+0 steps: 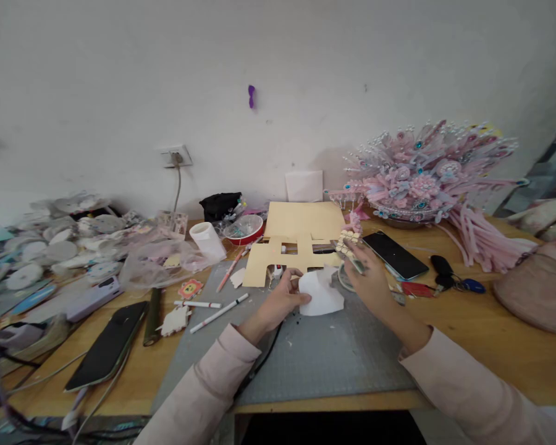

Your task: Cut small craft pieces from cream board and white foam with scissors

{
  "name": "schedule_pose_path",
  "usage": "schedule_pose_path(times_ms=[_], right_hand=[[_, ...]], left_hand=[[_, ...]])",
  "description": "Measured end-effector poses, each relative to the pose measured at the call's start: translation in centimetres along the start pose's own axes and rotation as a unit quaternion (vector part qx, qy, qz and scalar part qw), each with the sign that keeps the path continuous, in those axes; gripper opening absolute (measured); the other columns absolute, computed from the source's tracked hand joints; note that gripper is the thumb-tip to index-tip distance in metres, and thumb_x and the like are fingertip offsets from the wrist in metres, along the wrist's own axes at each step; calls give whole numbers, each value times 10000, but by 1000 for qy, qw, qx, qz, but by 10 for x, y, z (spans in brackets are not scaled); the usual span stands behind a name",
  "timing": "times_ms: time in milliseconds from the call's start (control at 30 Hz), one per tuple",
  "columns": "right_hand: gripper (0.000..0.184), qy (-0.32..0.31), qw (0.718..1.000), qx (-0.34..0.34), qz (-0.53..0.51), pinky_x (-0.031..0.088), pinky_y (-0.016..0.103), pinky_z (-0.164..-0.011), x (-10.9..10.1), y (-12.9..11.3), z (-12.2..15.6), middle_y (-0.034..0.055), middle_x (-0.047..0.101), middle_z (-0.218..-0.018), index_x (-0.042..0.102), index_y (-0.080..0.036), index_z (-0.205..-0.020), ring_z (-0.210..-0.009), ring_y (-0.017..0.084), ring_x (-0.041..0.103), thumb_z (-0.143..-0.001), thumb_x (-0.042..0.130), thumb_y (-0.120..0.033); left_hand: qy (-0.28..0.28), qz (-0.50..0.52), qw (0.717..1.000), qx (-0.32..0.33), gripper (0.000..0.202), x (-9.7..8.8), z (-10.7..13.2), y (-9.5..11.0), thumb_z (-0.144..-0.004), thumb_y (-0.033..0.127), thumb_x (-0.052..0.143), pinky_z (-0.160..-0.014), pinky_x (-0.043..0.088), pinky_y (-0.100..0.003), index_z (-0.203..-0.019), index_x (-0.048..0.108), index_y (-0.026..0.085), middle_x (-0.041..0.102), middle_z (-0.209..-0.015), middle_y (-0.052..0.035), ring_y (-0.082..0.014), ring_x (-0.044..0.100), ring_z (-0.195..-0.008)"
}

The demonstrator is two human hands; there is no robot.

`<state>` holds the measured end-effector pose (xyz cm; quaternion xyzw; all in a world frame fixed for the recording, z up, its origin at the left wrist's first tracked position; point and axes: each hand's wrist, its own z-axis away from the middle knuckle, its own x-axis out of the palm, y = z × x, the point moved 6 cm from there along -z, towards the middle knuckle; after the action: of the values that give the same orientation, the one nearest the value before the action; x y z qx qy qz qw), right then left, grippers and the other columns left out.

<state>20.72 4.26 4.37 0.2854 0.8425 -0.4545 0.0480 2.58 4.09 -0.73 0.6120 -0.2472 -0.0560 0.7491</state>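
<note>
Over the flat grey cutting mat (343, 361), a white paper sheet (323, 298) is pinched by the left hand (280, 304), apparently for steadiness, while whether the right hand's fingers (358, 267) are clamped on the bumpy cream piece (348, 237) cannot be told.

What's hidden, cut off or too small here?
Head view:
Left hand: some fingertips, hidden behind the white paper.
Right hand: the slim object it holds, blurred and finger-covered.
Grey round object: partly covered by right hand and paper.
Pink rounded object: cut off by right edge.

No lettering or numbers can be read
</note>
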Motion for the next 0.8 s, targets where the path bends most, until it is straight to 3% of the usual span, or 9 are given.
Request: schedule_pose_path(times_ms=[67, 133, 267, 367, 467, 600, 800], right_hand=[[367, 31, 998, 17, -57, 410, 406, -980, -5, 0, 1, 105, 634, -1157, 634, -192, -1137, -1106, 232, 553, -819, 498, -314], [332, 21, 993, 37, -112, 432, 395, -959, -4, 0, 2, 93, 657, -1121, 658, -199, -1084, -1070, 223, 579, -822, 520, -350], [258, -81, 979, 83, -170, 497, 367, -855, 16, 0, 9, 72, 704, -1008, 697, -209, -957, -954, 217, 631, -771, 584, -348], [241, -162, 962, 105, -193, 507, 356, -822, 36, 0, 19, 69, 705, -997, 697, -211, -931, -922, 212, 639, -737, 603, -317], [261, -204, 948, 121, -213, 511, 339, -795, 50, 3, 27, 64, 695, -974, 678, -207, -955, -883, 197, 639, -710, 613, -267], [295, -222, 945, 137, -197, 519, 312, -714, 58, 9, 31, 54, 670, -892, 655, -190, -982, -768, 170, 628, -689, 631, -219], [289, -235, 967, 30, -93, 503, 308, -710, 53, 0, 29, 47, 657, -869, 670, -215, -1013, -746, 166, 607, -733, 615, -167]], left_hand=[[18, -10, 999, 26, 525, -2, -1, 2, -547, 181, 736, -611, 393, -202, -861, 320, 241, 569, -859, 47, -90, 547, -683], [32, -27, 998, 48, 494, -4, -2, 5, -557, 192, 720, -584, 370, -191, -814, 301, 240, 543, -827, 64, -82, 519, -654], [67, -128, 985, 95, 258, -10, -4, 12, -616, 214, 657, -589, 325, -197, -695, 412, 191, 468, -668, 62, -81, 433, -617], [73, -205, 973, 83, 90, -13, -5, 10, -660, 220, 608, -626, 328, -224, -712, 581, 153, 515, -655, 27, -106, 436, -641], [75, -214, 971, 68, 257, -16, -6, 7, -668, 225, 611, -647, 352, -244, -909, 657, 148, 591, -719, 3, -133, 480, -672], [97, -199, 972, 78, 364, -17, -6, 7, -642, 198, 642, -673, 399, -250, -1003, 649, 149, 641, -793, -11, -142, 532, -707], [73, -126, 987, 66, 523, -10, -4, 10, -619, 125, 646, -708, 446, -246, -1136, 574, 157, 671, -960, -40, -139, 595, -782]])
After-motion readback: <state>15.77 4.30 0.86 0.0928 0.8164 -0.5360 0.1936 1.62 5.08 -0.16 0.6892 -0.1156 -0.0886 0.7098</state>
